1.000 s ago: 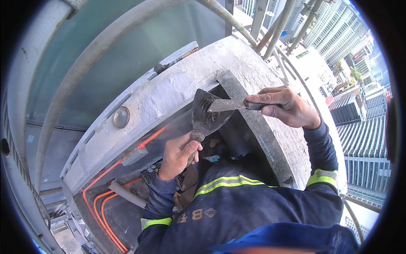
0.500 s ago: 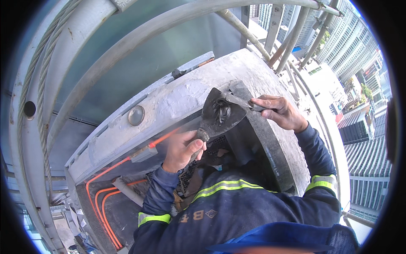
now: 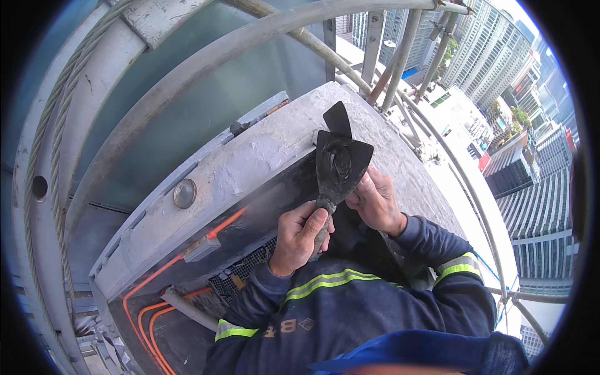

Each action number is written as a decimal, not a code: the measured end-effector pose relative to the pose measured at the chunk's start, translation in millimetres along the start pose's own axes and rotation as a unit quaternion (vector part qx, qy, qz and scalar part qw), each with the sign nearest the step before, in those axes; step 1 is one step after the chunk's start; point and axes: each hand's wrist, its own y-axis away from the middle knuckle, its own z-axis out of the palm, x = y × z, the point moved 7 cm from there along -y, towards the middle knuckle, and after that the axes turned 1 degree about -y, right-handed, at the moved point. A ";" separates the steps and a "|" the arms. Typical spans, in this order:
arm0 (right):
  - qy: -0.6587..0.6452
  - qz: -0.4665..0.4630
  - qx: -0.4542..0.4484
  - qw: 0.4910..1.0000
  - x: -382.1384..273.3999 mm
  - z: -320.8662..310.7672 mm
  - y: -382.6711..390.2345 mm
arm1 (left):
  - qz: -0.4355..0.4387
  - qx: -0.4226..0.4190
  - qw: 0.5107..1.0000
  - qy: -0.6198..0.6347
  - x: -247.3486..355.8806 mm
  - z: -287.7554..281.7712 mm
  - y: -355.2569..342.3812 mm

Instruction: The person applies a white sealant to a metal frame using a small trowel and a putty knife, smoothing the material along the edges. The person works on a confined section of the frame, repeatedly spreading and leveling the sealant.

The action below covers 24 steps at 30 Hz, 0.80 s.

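Note:
My left hand [image 3: 300, 234] is wrapped round the worn handle of a trowel [image 3: 361, 156], held with its broad dark blade pointing up and away from me. A lump of wet grey paste [image 3: 340, 160] lies in the middle of that blade. Beside the trowel's right edge is my right hand [image 3: 380, 205], its fingers curled. Past the trowel's far edge sticks up the flared blade of a putty knife [image 3: 338, 120]; its handle is hidden behind the trowel, on the side of my right hand.
A pale ledge [image 3: 250, 156] with patchy plaster and a round fitting [image 3: 185, 194] curves ahead. Orange conduits [image 3: 145, 312] run at lower left. Steel tubes [image 3: 206, 69] and a wire rope [image 3: 61, 137] flank it; tall buildings [image 3: 494, 50] stand far below right.
The putty knife has left the trowel's paste and now points away behind it. My right hand has come down and left, close to my left hand. The trowel has turned more upright.

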 end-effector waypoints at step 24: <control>0.065 0.191 -0.206 0.958 -14.2 27.9 32.3 | 0.014 0.041 0.992 0.119 -3.6 -55.0 11.7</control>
